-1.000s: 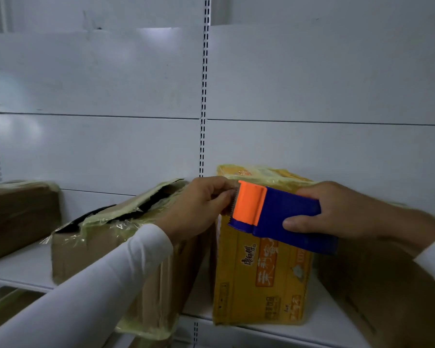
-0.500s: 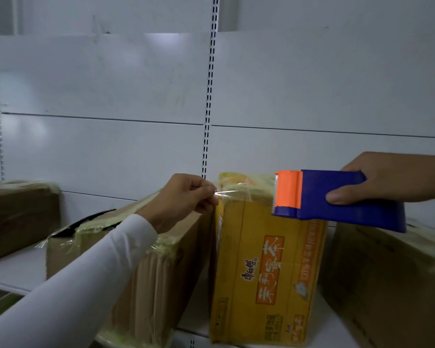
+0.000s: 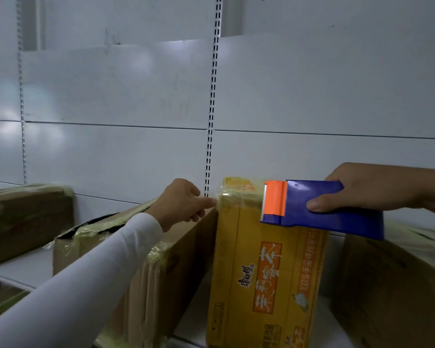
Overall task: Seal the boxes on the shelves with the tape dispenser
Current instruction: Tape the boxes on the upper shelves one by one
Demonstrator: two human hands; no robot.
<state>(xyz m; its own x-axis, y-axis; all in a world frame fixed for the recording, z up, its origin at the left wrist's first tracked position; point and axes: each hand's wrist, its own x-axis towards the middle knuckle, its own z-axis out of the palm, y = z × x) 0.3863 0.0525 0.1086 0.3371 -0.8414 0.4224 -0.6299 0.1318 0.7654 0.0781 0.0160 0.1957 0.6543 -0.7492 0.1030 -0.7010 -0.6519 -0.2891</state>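
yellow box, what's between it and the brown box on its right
In the head view, a bare strip of white shelf separates the yellow box from the brown box; the tape dispenser hangs above that gap.

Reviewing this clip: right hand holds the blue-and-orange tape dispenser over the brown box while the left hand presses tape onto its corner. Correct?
Not quite. In the head view the right hand holds the tape dispenser over the yellow box, not a brown one; the left hand presses tape onto that corner.

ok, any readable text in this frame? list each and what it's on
"康师傅": yellow box, front face, small dark print.
"茉莉蜜茶": same face, large characters in the orange panel.
"100%": start of a vertical line on the box's right side; the rest is blurred.
Small print at the box bottom: too small to read.
Tape dispenser, brown boxes: no text visible.
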